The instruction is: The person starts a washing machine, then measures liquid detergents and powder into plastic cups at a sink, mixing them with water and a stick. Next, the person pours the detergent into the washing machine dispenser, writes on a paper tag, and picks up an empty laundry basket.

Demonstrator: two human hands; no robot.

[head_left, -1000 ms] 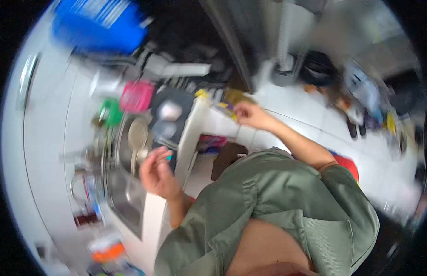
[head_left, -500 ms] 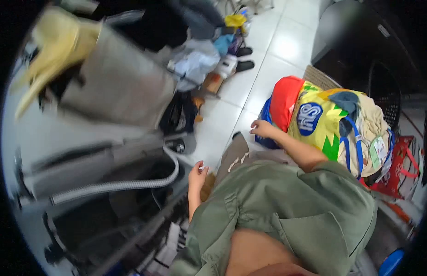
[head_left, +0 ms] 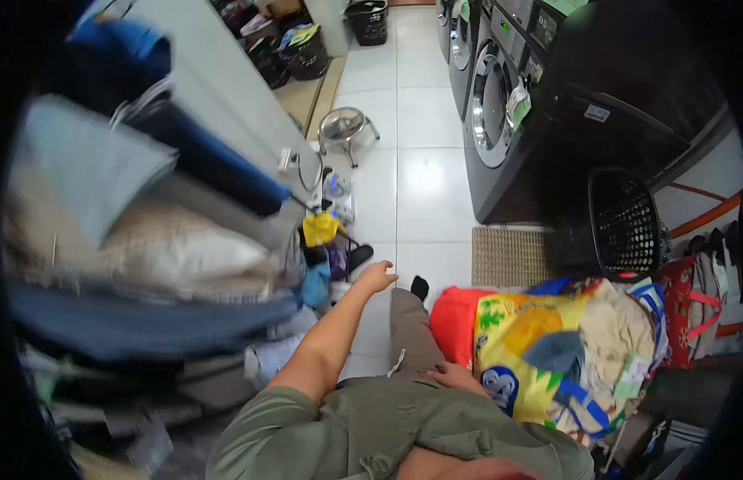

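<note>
My left hand (head_left: 376, 278) is held out ahead of me above the tiled floor, fingers loosely apart and holding nothing. My right hand (head_left: 461, 378) lies low by my trouser leg, its fingers stretched out, close to the yellow and red bag (head_left: 499, 328). Beige and blue-grey cloth (head_left: 615, 320) fills this bag, with a pale tag (head_left: 632, 376) on top. Hanging clothes (head_left: 147, 248) crowd the left side, blurred, short of my left arm.
Front-loading washing machines (head_left: 491, 104) line the right side. A black basket (head_left: 627, 224) stands by a woven mat (head_left: 511, 256). A small round stool (head_left: 345, 128) is on the floor ahead. Black laundry baskets (head_left: 306, 58) stand farther off. A red bag (head_left: 682, 300) sits at right.
My view has swung left and up, bringing hanging clothes and the aisle of machines into sight. My left hand has reached forward; my right hand has drawn back towards my body.
</note>
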